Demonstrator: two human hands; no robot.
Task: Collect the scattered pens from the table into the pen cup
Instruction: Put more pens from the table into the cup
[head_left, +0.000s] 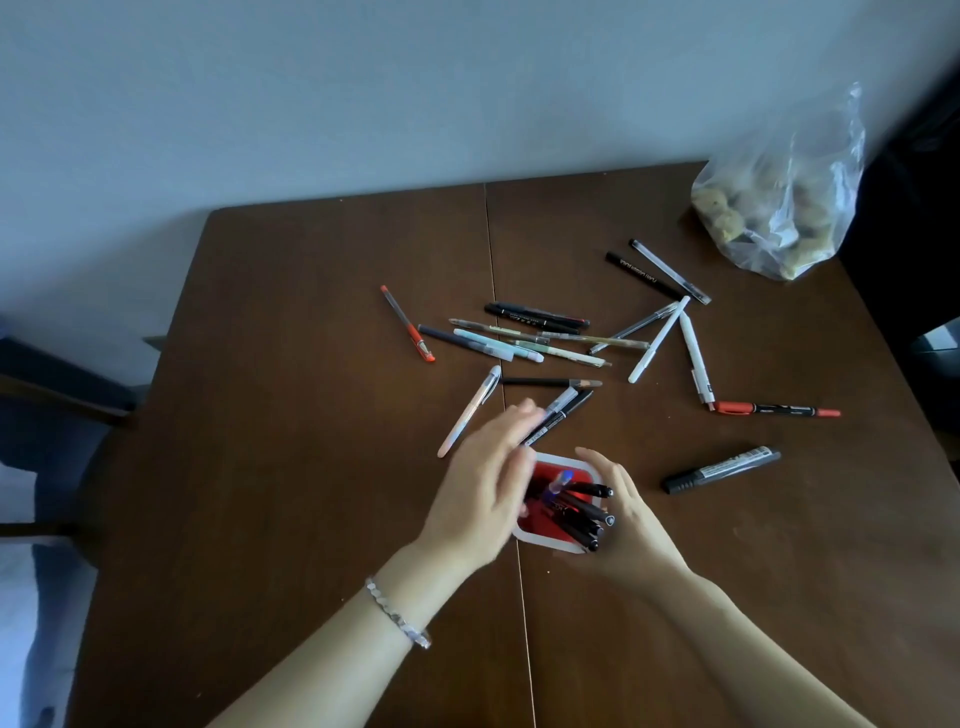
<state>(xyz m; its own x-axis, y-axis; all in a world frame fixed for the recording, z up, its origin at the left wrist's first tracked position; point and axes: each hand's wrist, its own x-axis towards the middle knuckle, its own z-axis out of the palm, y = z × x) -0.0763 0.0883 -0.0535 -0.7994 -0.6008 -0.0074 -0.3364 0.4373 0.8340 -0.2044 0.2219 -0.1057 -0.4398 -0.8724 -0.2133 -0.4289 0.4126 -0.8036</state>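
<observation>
A red pen cup with a white rim (540, 543) stands near the middle of the brown table (291, 415) and holds several dark pens. My right hand (631, 514) is wrapped around the cup's right side. My left hand (485, 480), blurred with motion, hovers over the cup's left edge and grips two pens (563, 410) that stick out up and to the right. Several pens lie scattered beyond the cup: a pink-white pen (470, 410), a red pen (408, 323), a red-capped marker (776, 409), a thick black marker (722, 470), and a loose cluster (524, 335).
A clear plastic bag (779, 208) with lumpy contents sits at the table's far right corner. A seam (493, 270) runs down the tabletop. A dark chair (57, 415) stands at the left edge, and a wall lies behind the table.
</observation>
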